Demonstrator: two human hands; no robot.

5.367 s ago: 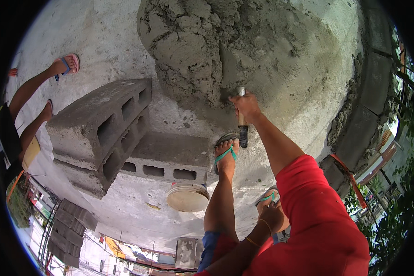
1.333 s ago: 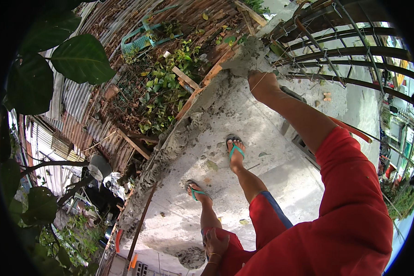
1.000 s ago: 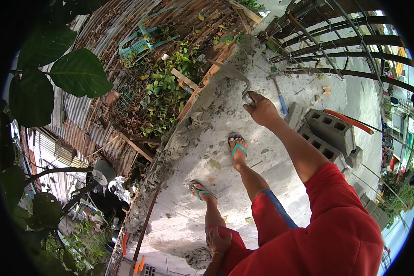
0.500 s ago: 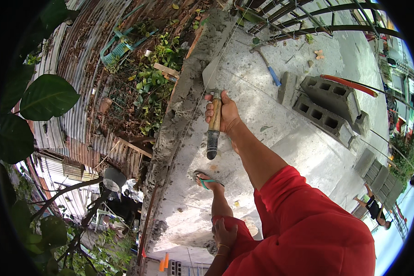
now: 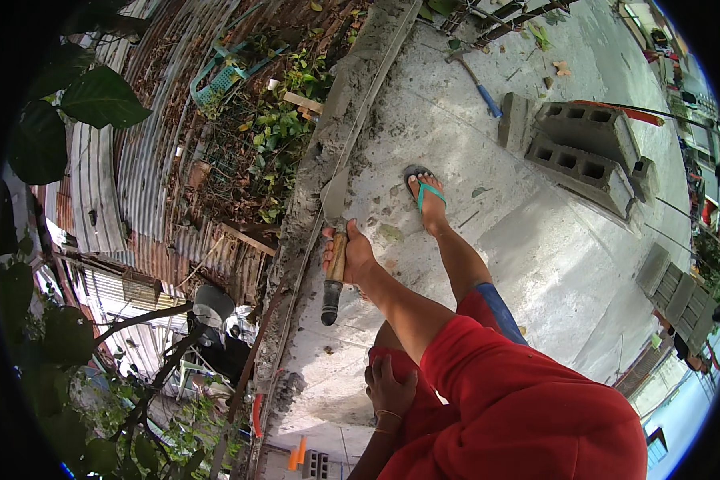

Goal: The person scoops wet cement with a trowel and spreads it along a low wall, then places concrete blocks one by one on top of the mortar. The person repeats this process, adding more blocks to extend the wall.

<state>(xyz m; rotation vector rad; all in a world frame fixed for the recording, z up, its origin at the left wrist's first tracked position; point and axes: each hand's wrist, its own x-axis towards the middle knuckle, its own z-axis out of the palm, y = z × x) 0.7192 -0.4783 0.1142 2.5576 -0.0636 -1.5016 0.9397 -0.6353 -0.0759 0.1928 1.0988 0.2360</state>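
My right hand (image 5: 352, 250) grips the wooden handle of a trowel (image 5: 333, 192) with a dark butt end. The flat blade points up, over the rough mortared edge (image 5: 352, 72) of the concrete slab, along which a thin line runs. The fingers are wrapped round the handle. My left hand (image 5: 390, 388) rests on my red-shorted thigh with its fingers apart, holding nothing. My sandalled foot (image 5: 428, 190) stands on the concrete to the right of the blade.
Hollow concrete blocks (image 5: 580, 168) lie on the right, with more stacked (image 5: 674, 292) farther off. A blue-handled hammer (image 5: 488, 100) lies above them, near metal bars (image 5: 520, 18). Beyond the edge lie corrugated sheets (image 5: 96, 208), plants and a pale green plastic chair (image 5: 216, 84). Dark leaves overhang the left.
The trowel in my right hand has moved down and left toward the mortared edge since half a second ago. My view has shifted, showing my forward foot again and less of the bars.
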